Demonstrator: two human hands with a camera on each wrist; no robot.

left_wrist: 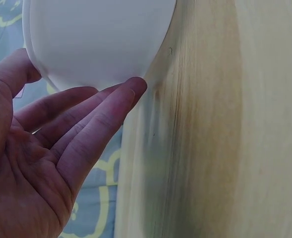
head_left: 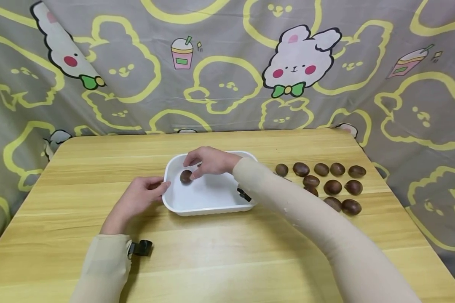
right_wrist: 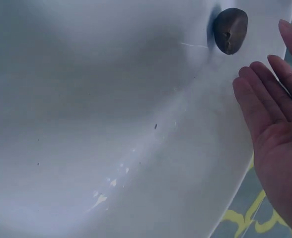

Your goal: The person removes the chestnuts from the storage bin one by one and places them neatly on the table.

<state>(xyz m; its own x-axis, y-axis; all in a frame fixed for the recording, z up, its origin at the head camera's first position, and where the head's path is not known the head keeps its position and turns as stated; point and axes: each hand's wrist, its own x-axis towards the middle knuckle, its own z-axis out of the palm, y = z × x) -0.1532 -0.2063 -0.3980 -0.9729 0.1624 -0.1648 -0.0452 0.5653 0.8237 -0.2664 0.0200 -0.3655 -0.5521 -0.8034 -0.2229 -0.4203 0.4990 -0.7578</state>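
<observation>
A white tray (head_left: 208, 195) stands on the wooden table, seen in all three views. My left hand (head_left: 144, 195) holds its left end, the thumb over the rim and the fingers against the outside; the left wrist view shows these fingers (left_wrist: 94, 131) along the tray wall. Inside the tray, toward the left end, lies one dark brown chestnut (head_left: 186, 176). My right hand (head_left: 212, 162) reaches over the tray from the right, thumb and fingers spread close by the chestnut. In the right wrist view a gap separates the chestnut (right_wrist: 230, 30) from the extended fingers (right_wrist: 265, 94).
Several more chestnuts (head_left: 333, 187) lie in loose rows on the table's right side, some partly hidden behind the right sleeve (head_left: 288, 206). A patterned grey curtain (head_left: 227, 42) hangs behind the table (head_left: 212, 261). A black strap piece (head_left: 141, 248) sits at the left wrist.
</observation>
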